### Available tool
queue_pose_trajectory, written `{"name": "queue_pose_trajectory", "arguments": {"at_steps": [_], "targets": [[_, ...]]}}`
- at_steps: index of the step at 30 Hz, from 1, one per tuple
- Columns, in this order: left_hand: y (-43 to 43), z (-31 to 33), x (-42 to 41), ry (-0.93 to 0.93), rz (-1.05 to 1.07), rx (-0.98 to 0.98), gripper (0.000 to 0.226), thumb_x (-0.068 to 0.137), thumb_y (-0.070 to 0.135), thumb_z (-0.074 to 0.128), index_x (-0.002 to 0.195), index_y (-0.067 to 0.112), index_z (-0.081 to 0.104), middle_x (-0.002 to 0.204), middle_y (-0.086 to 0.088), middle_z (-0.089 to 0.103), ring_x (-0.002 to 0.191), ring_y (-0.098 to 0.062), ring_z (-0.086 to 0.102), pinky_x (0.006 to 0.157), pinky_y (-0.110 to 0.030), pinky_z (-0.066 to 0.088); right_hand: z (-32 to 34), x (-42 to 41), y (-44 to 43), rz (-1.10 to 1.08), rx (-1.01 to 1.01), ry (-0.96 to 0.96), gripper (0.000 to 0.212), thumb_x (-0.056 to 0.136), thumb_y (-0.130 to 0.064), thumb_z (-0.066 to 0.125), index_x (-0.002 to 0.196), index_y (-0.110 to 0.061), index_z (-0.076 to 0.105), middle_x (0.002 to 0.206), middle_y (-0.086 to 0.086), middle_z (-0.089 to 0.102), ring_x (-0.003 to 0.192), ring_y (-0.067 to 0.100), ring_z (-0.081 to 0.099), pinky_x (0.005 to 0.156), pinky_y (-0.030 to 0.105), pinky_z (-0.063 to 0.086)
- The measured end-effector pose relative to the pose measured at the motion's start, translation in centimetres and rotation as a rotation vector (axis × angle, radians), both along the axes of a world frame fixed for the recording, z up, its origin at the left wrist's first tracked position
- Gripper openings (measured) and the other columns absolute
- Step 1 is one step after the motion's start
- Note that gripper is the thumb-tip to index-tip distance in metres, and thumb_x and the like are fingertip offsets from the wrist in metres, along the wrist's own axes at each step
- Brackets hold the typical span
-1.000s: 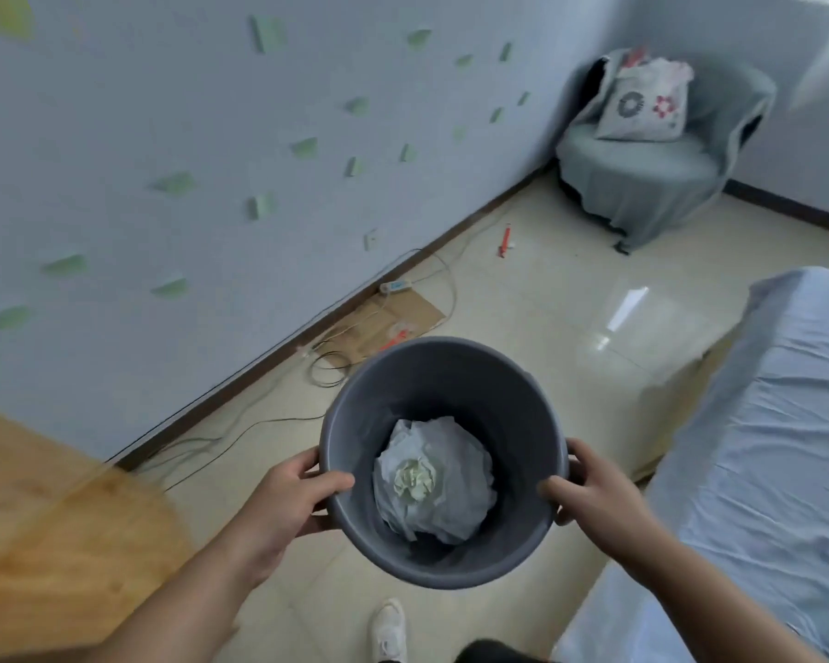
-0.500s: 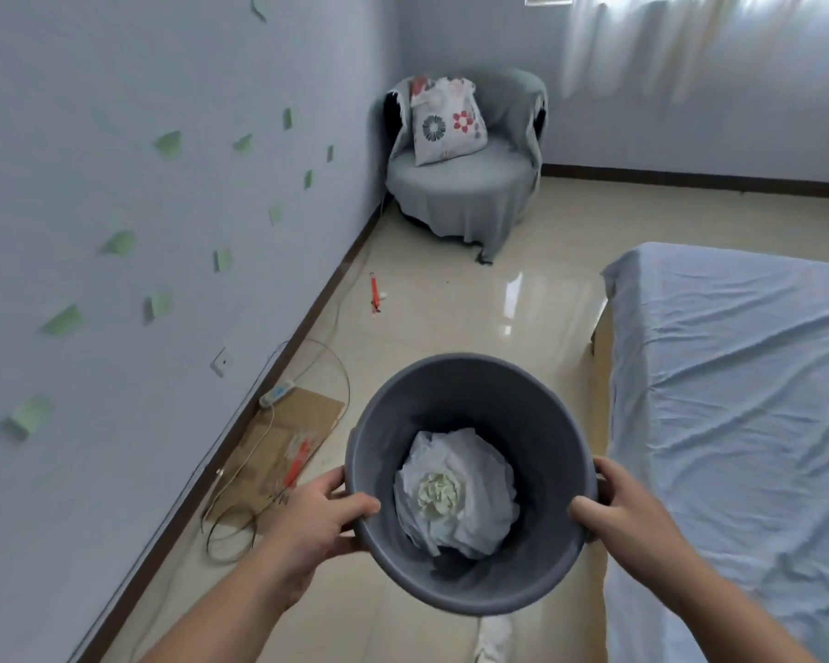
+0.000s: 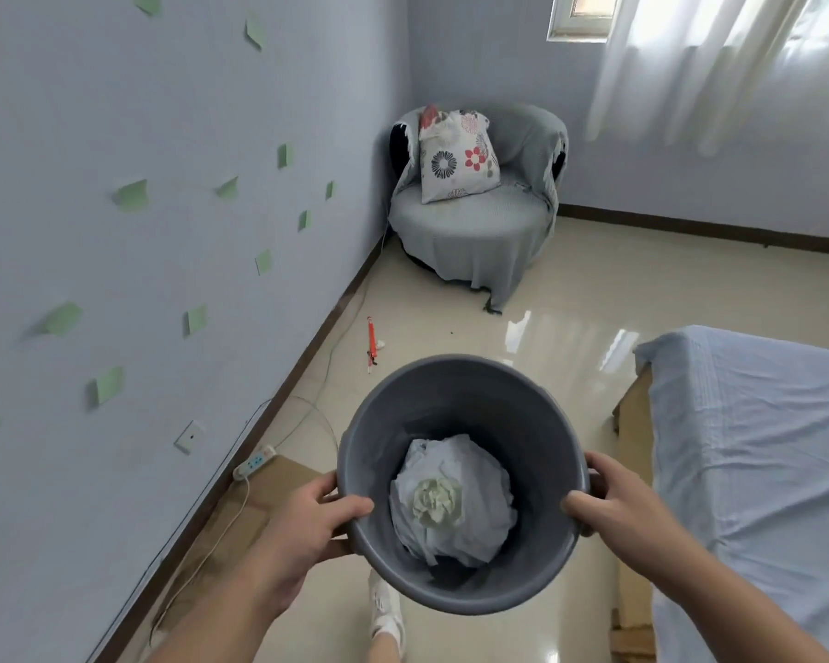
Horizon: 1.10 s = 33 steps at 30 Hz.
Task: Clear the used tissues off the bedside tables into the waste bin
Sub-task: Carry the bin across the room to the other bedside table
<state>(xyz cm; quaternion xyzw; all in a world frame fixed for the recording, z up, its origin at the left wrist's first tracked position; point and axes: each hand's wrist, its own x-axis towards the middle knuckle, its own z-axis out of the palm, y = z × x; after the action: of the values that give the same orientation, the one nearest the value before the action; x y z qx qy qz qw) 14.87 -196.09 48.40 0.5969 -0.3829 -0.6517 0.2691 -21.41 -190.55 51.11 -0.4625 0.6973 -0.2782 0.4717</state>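
I carry a round grey waste bin [image 3: 470, 390] in front of me, above the floor. My left hand [image 3: 307, 523] grips its left rim, thumb hooked over the edge. My right hand [image 3: 613, 500] grips the right rim the same way. Inside the bin lies a heap of crumpled white tissues [image 3: 470, 490] with a small pale green wad [image 3: 436, 502] on top. No bedside table is in view.
A bed with a light blue sheet [image 3: 757, 452] fills the right side. A covered grey armchair [image 3: 475, 222] with a flowered cushion stands in the far corner. Along the left wall lie a power strip [image 3: 254, 462], cables, flat cardboard [image 3: 259, 500] and a red pen [image 3: 371, 337].
The view has swung right and forward along the wall: the wooden surface at lower left is gone, the armchair and the curtain are closer. Both hands keep their grip on the bin.
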Motion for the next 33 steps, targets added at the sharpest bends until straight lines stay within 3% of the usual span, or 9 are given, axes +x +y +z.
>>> {"name": "queue_pose_trajectory", "arguments": {"at_steps": [5,11,14,23,27,29,31,33], "targets": [[-13.1,-0.3,0.7,-0.008,-0.098,-0.020,0.039,0.085,0.018,0.082,0.123,0.020,0.072,0.105,-0.008,0.083,0.094,-0.029,0.082,0.075,-0.041,0.068,-0.1,1.4,-11.0,-0.077,0.009,0.039,0.036,0.082,-0.012,0.067,0.112,-0.032,0.067,0.078,0.002,0.075,0.065,0.018,0.064,0.065,0.043,0.059],[-27.7,2.2,-1.3,-0.020,-0.239,-0.050,0.030,0.094,0.019,0.077,0.122,0.027,0.068,0.102,0.000,0.083,0.094,-0.024,0.082,0.074,-0.037,0.068,1.8,1.0,-20.8,-0.211,-0.050,0.010,0.037,0.075,-0.024,0.065,0.105,-0.045,0.067,0.078,0.000,0.076,0.072,0.029,0.067,0.063,0.036,0.058],[-33.7,2.9,-3.8,-0.029,-0.301,-0.048,0.032,0.094,0.018,0.077,0.123,0.027,0.067,0.103,0.000,0.083,0.094,-0.024,0.082,0.073,-0.036,0.068,1.9,-0.7,-24.6,-0.266,-0.052,-0.002,0.039,0.077,-0.022,0.067,0.101,-0.052,0.066,0.081,0.000,0.077,0.073,0.026,0.068,0.062,0.035,0.058],[-50.9,2.2,-15.3,-0.087,-0.332,-0.004,0.033,0.091,0.009,0.076,0.121,0.021,0.072,0.104,-0.008,0.084,0.092,-0.027,0.082,0.071,-0.036,0.067,-0.9,-11.5,-41.6,-0.378,-0.019,-0.100,0.042,0.063,-0.036,0.065,0.103,-0.051,0.068,0.083,0.002,0.079,0.072,0.027,0.070,0.069,0.046,0.060],[-58.6,3.8,-18.9,-0.121,-0.263,-0.011,0.041,0.078,0.017,0.080,0.118,0.022,0.075,0.101,-0.006,0.084,0.091,-0.026,0.082,0.070,-0.037,0.067,-0.6,-15.7,-51.0,-0.337,-0.004,-0.139,0.047,0.064,-0.025,0.066,0.108,-0.037,0.071,0.083,0.007,0.079,0.076,0.038,0.070,0.071,0.055,0.058],[-62.4,4.1,-20.3,-0.126,-0.247,-0.028,0.037,0.085,0.013,0.080,0.119,0.025,0.074,0.103,-0.005,0.084,0.092,-0.025,0.082,0.070,-0.037,0.067,0.1,-17.6,-55.2,-0.303,0.003,-0.125,0.048,0.066,-0.023,0.067,0.112,-0.033,0.069,0.082,0.004,0.079,0.074,0.035,0.070,0.068,0.049,0.059],[-65.8,4.0,-22.0,-0.114,-0.240,-0.028,0.032,0.091,0.009,0.077,0.118,0.027,0.073,0.103,-0.002,0.084,0.091,-0.024,0.082,0.069,-0.036,0.067,0.7,-19.7,-58.8,-0.276,-0.004,-0.098,0.042,0.073,-0.018,0.069,0.112,-0.034,0.067,0.080,0.001,0.078,0.066,0.021,0.068,0.063,0.037,0.058],[-68.9,3.9,-24.0,-0.108,-0.245,-0.016,0.030,0.093,0.008,0.075,0.117,0.026,0.073,0.103,-0.003,0.083,0.091,-0.025,0.082,0.069,-0.037,0.067,0.9,-21.7,-61.6,-0.286,-0.019,-0.087,0.040,0.080,-0.008,0.069,0.111,-0.033,0.068,0.079,0.003,0.077,0.064,0.017,0.066,0.063,0.036,0.056]]}}
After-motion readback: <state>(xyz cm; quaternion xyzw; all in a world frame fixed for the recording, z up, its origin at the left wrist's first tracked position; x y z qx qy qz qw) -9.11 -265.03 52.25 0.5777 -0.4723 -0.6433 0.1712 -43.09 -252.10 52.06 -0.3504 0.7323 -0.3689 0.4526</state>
